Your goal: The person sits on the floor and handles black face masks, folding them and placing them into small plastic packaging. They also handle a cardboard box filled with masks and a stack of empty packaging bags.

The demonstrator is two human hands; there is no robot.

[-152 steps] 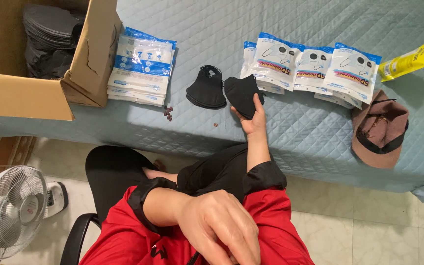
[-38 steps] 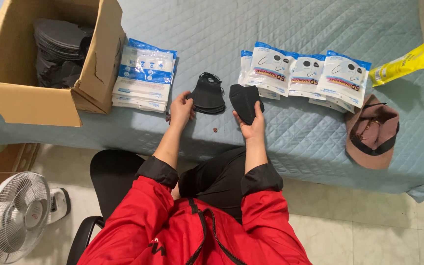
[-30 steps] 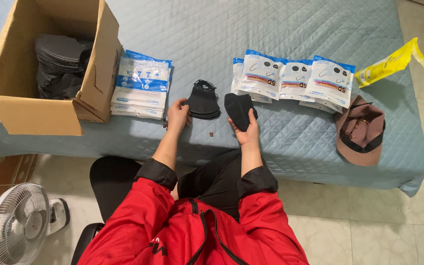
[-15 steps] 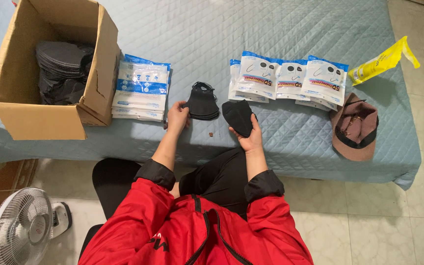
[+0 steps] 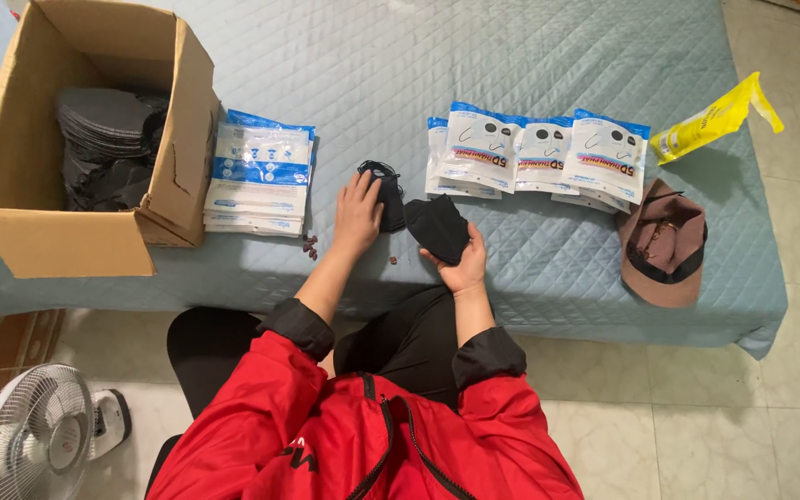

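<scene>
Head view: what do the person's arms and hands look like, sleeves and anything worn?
Both arms wear red jacket sleeves ending in black cuffs, pushed up to bare the forearms. The left hand and right hand are bare: no gloves, rings or watch visible.

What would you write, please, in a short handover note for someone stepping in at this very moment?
Left hand: flat on the small pile of black fabric face masks on the blue quilted bed cover.
Right hand: holds one folded black face mask just above the cover's near edge.
Nearby: open cardboard box at left with more dark masks inside; stack of flat white-and-blue pouches beside it; row of white-and-blue packets to the right; brown cap; yellow plastic bag.
Done: cannot tell which packets are filled.
Left: the held mask is in no pouch, nor are the piled masks.
</scene>
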